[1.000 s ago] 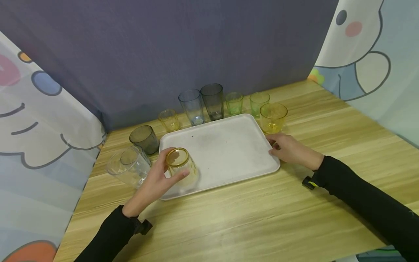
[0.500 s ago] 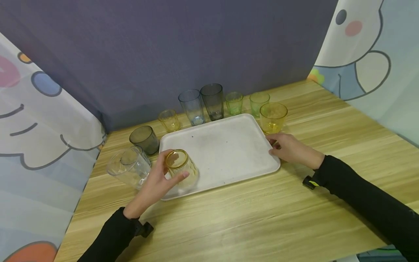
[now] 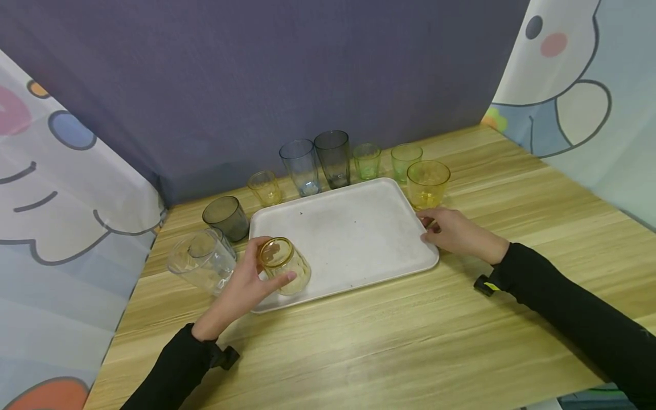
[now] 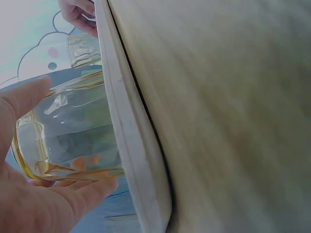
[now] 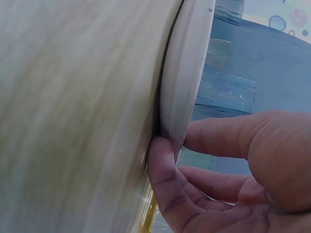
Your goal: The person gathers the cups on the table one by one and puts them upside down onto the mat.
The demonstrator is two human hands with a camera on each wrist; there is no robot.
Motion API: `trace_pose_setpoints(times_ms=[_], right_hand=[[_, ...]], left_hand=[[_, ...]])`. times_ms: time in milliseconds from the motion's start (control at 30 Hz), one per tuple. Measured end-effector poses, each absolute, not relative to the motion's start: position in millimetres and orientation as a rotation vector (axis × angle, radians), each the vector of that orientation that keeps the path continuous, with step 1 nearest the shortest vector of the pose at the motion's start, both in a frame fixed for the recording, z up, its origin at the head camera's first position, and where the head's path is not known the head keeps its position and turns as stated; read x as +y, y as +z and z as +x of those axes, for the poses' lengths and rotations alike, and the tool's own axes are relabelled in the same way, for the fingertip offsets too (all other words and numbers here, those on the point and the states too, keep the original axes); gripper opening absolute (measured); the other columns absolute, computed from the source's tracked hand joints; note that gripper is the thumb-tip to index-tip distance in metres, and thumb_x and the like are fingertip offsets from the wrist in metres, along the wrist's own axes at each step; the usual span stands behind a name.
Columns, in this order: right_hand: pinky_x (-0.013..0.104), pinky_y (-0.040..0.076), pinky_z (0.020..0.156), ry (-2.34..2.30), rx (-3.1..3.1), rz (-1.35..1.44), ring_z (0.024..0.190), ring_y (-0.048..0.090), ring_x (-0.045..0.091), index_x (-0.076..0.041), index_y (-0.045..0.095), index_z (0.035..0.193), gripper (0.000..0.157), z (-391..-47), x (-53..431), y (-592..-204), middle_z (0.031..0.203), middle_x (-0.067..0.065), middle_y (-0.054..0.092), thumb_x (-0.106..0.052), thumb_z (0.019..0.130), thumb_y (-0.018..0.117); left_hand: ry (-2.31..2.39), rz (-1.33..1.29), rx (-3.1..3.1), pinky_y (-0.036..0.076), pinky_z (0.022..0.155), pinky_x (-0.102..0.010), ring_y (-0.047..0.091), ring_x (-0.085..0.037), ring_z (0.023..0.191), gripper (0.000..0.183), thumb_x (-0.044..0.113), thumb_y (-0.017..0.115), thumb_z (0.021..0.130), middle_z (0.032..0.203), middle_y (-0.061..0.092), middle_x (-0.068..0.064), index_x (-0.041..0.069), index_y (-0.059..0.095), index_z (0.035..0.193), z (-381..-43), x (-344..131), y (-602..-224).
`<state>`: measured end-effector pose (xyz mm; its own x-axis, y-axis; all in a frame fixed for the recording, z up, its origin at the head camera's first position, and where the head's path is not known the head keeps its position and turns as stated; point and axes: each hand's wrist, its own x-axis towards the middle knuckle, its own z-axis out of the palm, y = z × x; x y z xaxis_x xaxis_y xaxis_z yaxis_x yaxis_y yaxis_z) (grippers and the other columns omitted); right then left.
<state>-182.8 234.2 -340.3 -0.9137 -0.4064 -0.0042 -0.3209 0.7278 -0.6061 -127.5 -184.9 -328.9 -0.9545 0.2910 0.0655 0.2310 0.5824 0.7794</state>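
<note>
- Observed amber glass (image 3: pixel 286 263) upside down at near left of white tray (image 3: pixel 353 239), with mouth against tray surface; saw fingers through its wall in left wrist view.
- Saw left hand (image 3: pixel 248 285) clamped round amber glass, with thumb on near side.
- Saw right hand (image 3: pixel 453 233) well apart from left hand, pinching right edge of tray between thumb and fingers.
- Noted a few dark specks on tray.
- Recorded yellow tumbler (image 3: pixel 427 185) upright on wooden table (image 3: pixel 359 347), just beyond right hand.
- Counted 2 green glasses (image 3: pixel 367 162) upright at far right.
- Counted 2 tall glasses behind far edge of tray: blue-tinted glass (image 3: pixel 301 171) and, to its right, dark grey glass (image 3: pixel 333 162).
- Recorded small yellow glass (image 3: pixel 265 191) at far left, then brown tumbler (image 3: pixel 226 220) nearer.
- Recorded clear vessel (image 3: pixel 202 265) left of tray; saw a smaller outline through it, but cannot tell whether inside or behind.
</note>
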Motion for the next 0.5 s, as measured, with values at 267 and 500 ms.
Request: trace_pose_setpoints(times_ms=[267,500], right_hand=[[0.036,0.051,0.069,-0.929,2.794,-0.573,0.094,0.058,0.028,0.014,0.042,0.132,0.053,-181.8,233.6,-340.0,0.108,0.025,0.059,-0.006,0.087,0.061],[0.039,0.052,0.072,-0.948,2.781,-0.582,0.094,0.058,0.028,0.013,0.041,0.133,0.053,-180.4,232.9,-338.3,0.110,0.027,0.059,-0.008,0.088,0.061]], left_hand=[[1.231,0.506,2.775,0.040,0.099,-0.057,0.047,-0.022,0.119,0.082,0.045,0.072,0.079,0.130,0.047,-0.011,0.014,0.025,0.139,-126.6,-184.7,-326.5],[1.212,0.512,2.828,0.038,0.105,-0.057,0.039,-0.029,0.129,0.099,0.038,0.073,0.080,0.143,0.038,-0.020,0.015,0.007,0.151,-118.5,-186.1,-322.3]])
